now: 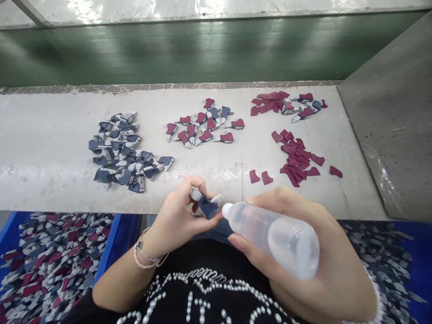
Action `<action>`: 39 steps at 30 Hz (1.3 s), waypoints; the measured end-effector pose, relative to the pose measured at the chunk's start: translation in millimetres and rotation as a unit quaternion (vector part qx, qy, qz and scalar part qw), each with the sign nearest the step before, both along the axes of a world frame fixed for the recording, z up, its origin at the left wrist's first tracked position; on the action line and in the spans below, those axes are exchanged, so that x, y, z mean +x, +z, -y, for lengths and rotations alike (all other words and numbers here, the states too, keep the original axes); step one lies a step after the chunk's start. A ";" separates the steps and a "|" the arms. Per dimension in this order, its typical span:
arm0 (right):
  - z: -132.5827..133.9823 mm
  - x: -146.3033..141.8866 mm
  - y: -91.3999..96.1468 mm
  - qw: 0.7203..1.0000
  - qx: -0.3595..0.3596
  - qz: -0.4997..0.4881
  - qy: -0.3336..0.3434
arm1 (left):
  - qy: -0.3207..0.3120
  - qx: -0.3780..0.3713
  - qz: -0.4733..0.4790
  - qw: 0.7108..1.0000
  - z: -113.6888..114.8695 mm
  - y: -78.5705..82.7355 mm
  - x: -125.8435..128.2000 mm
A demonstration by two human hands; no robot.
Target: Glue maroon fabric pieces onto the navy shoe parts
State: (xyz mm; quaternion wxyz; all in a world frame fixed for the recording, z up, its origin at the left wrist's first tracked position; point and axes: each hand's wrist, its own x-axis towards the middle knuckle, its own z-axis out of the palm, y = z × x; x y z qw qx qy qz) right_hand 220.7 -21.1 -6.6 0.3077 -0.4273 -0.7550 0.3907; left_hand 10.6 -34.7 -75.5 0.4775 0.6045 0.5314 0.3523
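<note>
One blue-and-grey part [207, 207] is pinched in the left hand [180, 210] at the near edge of the tabletop [209, 168]. The right hand [326, 252] grips a translucent bottle [270, 234] — white tip [227, 210] just beside the part. Beyond lie maroon pieces [295, 157]; at lower left, a blue bin [108, 249].

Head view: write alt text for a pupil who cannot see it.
A person's left hand holds a blue and grey part; the right hand points a translucent bottle towards it. Similar parts, some maroon-topped, and loose maroon pieces lie on a bench.
</note>
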 end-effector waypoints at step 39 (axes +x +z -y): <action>-82.4 -26.4 -82.7 0.996 -0.090 0.013 0.022 | 0.111 -0.082 0.058 0.989 -4.8 -40.0 -30.8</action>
